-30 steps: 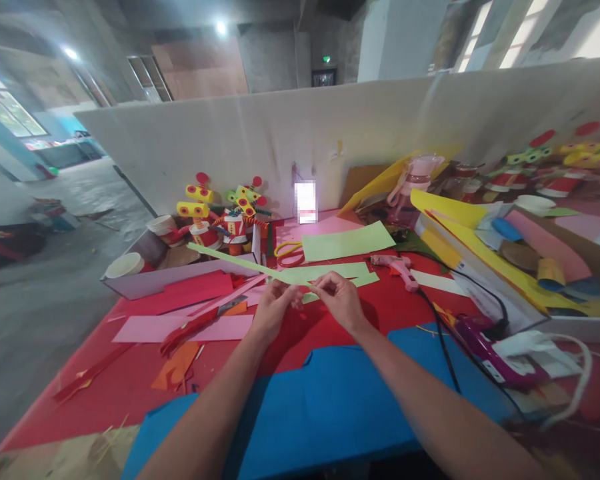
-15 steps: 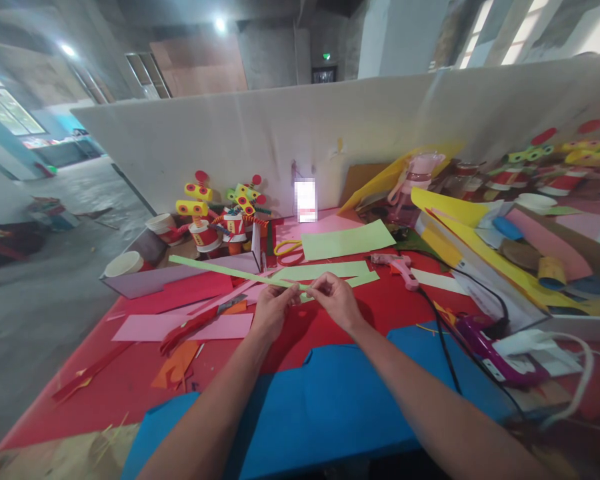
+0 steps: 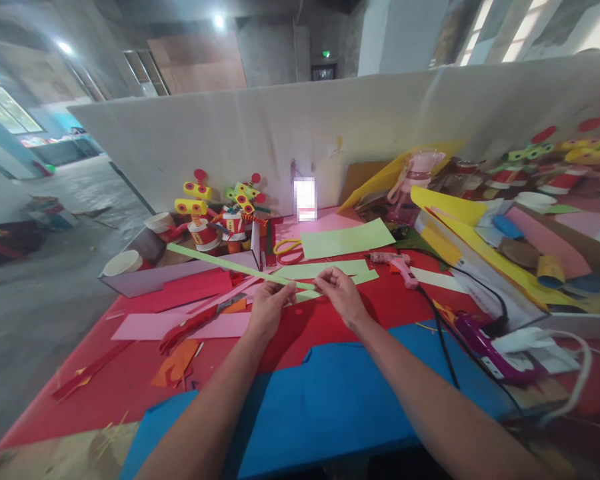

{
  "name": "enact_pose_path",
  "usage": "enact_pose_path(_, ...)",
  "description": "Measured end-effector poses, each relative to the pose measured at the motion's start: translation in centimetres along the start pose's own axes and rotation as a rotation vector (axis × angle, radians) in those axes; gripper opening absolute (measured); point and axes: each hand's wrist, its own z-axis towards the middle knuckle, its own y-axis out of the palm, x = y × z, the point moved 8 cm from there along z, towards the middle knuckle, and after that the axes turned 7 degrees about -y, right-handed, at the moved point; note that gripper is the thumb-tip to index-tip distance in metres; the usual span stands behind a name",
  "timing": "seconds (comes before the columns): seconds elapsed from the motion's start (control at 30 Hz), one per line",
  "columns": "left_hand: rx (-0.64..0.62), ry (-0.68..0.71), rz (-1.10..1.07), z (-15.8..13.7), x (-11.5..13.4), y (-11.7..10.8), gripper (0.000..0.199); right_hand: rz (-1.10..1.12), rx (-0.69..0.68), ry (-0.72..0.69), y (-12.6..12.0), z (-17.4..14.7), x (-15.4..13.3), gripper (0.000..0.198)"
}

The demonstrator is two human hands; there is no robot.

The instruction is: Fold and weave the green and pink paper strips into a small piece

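Pink glue gun [image 3: 404, 268] lying to right, black cable trailing toward me. Wide green sheet [image 3: 347, 238] resting ahead; narrower green piece [image 3: 300, 271] lying closer in. Paper figures [image 3: 203, 235] standing at back left. Left hand [image 3: 270, 310] pinching thin green strip [image 3: 230, 265] above red tabletop [image 3: 385, 303], right hand [image 3: 342, 295] pinching its near end. Long axis slanting, far end pointing leftward and away from me.
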Motion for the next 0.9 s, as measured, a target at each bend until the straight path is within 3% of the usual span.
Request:
enact_pose_path(0.27, -0.040, 0.015, 0.133, -0.6, 0.4, 1.0, 0.024, -0.298, -0.260, -0.102, 2.0, -0.4, -1.2, 0.025)
enact_pose_path(0.47, -0.051, -0.017, 0.094, -0.5, -0.1, 0.9, 0.024, -0.438, -0.214, -0.153, 1.8, -0.5, -1.2, 0.019)
enact_pose_path(0.7, -0.076, 0.009, 0.162, -0.6, 0.4, 1.1, 0.026, -0.488, -0.286, -0.245, 2.1, -0.6, -2.7, 0.022)
enact_pose_path(0.9, -0.030, -0.015, 0.010, -0.2, 0.6, -0.2, 0.034, -0.823, -0.247, -0.438, 1.2, -0.6, -3.9, 0.017)
